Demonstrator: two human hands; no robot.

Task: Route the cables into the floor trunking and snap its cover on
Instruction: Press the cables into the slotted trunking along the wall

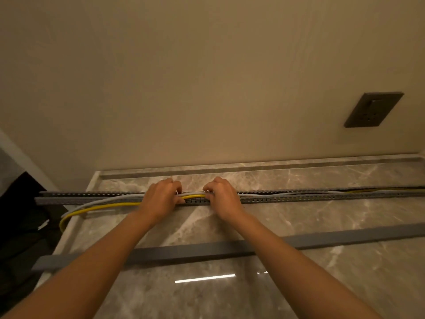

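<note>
A long grey slotted trunking (299, 198) lies across the marble floor, parallel to the wall. A yellow cable (103, 206) and a white cable (101, 200) run in from the left and arch over its near wall; to the right they lie inside the channel. My left hand (161, 199) and my right hand (222, 196) sit side by side on the trunking's middle, fingers curled down over the cables and pressing them between the slotted walls. The loose grey cover (207, 249) lies on the floor nearer to me, under my forearms.
The beige wall stands just behind the trunking, with a dark socket plate (372, 109) at the right. A marble skirting strip (253, 168) runs along the wall's foot. At the left the marble floor (322, 284) ends at an edge beside a dark area (20, 238).
</note>
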